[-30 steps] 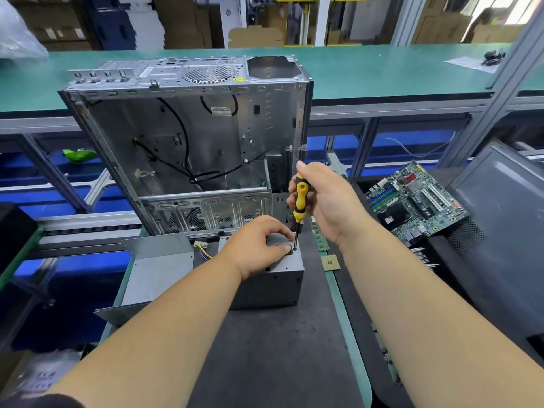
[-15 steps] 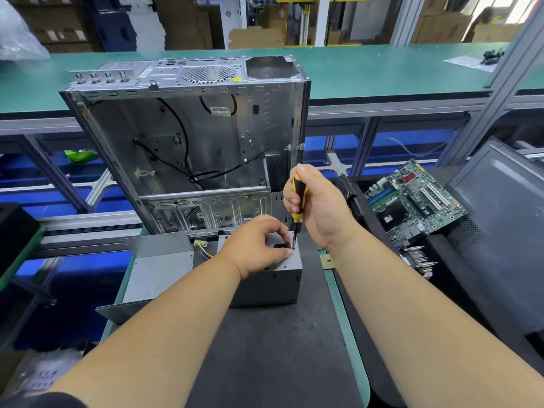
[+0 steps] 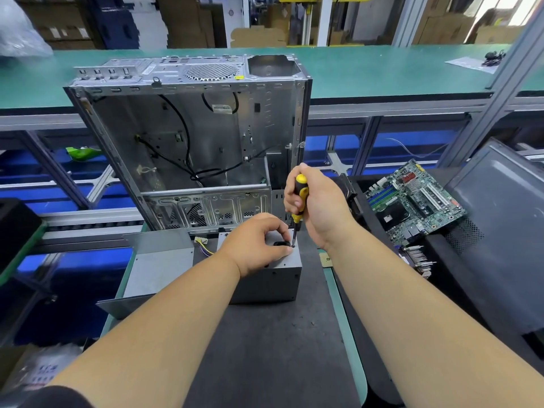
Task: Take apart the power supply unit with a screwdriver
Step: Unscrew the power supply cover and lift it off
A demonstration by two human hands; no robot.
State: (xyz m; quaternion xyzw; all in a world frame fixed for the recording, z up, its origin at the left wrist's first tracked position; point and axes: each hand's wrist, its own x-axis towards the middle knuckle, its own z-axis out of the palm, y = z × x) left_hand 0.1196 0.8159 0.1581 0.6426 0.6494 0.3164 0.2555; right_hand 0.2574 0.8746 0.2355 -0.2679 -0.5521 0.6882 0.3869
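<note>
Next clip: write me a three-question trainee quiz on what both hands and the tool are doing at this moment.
1. True or false: the right hand grips the yellow-and-black-handled screwdriver.
2. The left hand rests on: A) the green motherboard, B) the grey metal power supply box, C) the open silver computer case.
3. Where does the screwdriver tip point?

Key: 1 true. 2 B. 3 Down at the box's top, beside the left fingers.

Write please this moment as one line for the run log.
right hand: grips screwdriver, tip down on power supply unit | left hand: holds unit top | step: unscrewing
</note>
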